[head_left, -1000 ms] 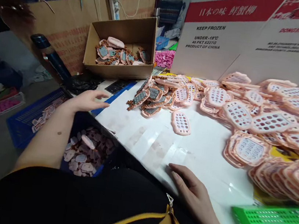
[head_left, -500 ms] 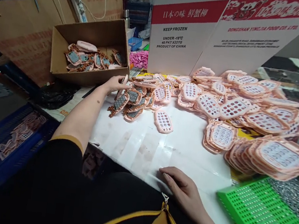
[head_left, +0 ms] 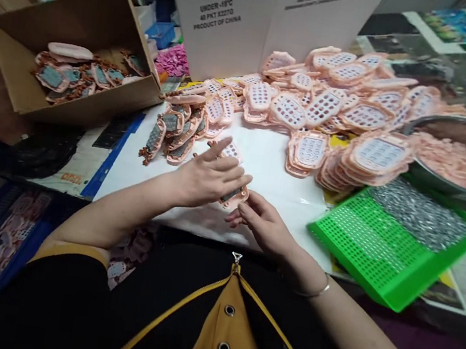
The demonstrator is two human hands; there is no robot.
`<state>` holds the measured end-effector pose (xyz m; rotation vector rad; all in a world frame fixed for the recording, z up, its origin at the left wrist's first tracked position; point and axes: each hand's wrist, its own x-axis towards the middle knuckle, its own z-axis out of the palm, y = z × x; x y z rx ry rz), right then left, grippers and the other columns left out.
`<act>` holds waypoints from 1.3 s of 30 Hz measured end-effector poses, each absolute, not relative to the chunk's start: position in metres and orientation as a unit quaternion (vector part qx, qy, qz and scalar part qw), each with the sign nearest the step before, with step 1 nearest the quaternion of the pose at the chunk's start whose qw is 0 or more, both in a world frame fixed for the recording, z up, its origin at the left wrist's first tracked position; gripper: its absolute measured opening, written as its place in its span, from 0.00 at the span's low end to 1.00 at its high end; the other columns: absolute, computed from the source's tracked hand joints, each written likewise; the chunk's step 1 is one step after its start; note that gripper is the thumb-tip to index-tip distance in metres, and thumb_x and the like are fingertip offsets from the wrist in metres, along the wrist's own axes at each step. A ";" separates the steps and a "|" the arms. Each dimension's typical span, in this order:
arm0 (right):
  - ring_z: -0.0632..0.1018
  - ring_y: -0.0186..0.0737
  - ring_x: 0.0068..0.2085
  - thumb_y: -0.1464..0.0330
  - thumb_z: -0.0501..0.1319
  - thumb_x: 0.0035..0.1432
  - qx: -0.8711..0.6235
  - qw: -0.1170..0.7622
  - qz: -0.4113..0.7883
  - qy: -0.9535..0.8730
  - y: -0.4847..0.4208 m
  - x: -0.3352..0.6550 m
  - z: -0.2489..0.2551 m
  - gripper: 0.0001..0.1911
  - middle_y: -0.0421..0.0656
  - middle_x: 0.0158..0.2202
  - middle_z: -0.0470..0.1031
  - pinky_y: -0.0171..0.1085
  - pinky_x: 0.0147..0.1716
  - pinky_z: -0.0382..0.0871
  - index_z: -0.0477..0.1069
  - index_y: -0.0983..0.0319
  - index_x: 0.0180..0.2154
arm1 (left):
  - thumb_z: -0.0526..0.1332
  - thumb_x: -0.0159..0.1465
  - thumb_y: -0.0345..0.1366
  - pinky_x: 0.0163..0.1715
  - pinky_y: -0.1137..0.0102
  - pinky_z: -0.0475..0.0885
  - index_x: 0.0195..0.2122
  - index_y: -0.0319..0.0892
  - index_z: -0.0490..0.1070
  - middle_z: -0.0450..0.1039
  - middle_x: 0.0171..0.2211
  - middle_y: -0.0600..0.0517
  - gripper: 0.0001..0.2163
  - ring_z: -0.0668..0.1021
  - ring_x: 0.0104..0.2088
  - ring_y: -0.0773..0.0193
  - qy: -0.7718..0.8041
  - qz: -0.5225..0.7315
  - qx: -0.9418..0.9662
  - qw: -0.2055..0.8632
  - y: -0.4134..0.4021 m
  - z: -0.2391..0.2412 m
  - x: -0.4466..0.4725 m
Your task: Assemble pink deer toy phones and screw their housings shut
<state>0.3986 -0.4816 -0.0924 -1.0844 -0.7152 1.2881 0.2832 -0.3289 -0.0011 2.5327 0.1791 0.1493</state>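
A pink plastic toy-phone case half with a grey keypad inside (head_left: 238, 199) is between my hands above the white work surface. My left hand (head_left: 204, 181) lies across its top, gripping it, fingers long and close together; they hide most of the case. At its lower right edge, my right hand (head_left: 267, 222) has curled fingers and thumb on the rim. Just beyond my left fingers lies a pink case piece with round holes (head_left: 231, 151), partly covered. Left of it sits a small heap of cases with grey keypads (head_left: 175, 123) and brown edges.
A cardboard box (head_left: 90, 111) with more keypad cases stands at the left. Pink perforated cases (head_left: 289, 110) are piled at the back, with stacked cases (head_left: 381, 155) at right. Beyond them are a green tray (head_left: 356, 249) of small metallic parts and a metal bowl (head_left: 452, 185) of pink pieces.
My left hand has come from the keypad heap to the middle with a case. My right hand has risen from the table edge to meet it. The view has shifted right and down.
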 end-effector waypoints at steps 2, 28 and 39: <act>0.78 0.34 0.31 0.47 0.70 0.49 -0.478 0.616 0.552 -0.294 -0.485 0.399 -0.092 0.22 0.39 0.33 0.77 0.37 0.33 0.77 0.72 0.58 0.33 | 0.58 0.64 0.31 0.70 0.46 0.28 0.51 0.52 0.78 0.80 0.47 0.52 0.17 0.73 0.59 0.55 0.046 0.038 0.949 0.309 -0.338 -0.014 0.290; 0.81 0.45 0.43 0.60 0.60 0.66 -0.684 0.481 -0.032 -0.548 -0.487 0.425 -0.066 0.15 0.51 0.43 0.81 0.47 0.44 0.77 0.77 0.61 0.48 | 0.72 0.42 0.64 0.53 0.44 0.72 0.47 0.43 0.75 0.80 0.45 0.43 0.37 0.81 0.47 0.40 0.150 0.173 0.336 0.913 -0.355 -0.087 0.284; 0.72 0.53 0.60 0.64 0.57 0.67 -0.632 0.391 -0.167 -0.648 -0.463 0.407 -0.066 0.16 0.56 0.60 0.69 0.52 0.56 0.71 0.74 0.62 0.53 | 0.75 0.41 0.60 0.51 0.55 0.74 0.43 0.45 0.78 0.79 0.46 0.46 0.32 0.78 0.53 0.43 0.142 0.140 0.342 0.918 -0.360 -0.090 0.283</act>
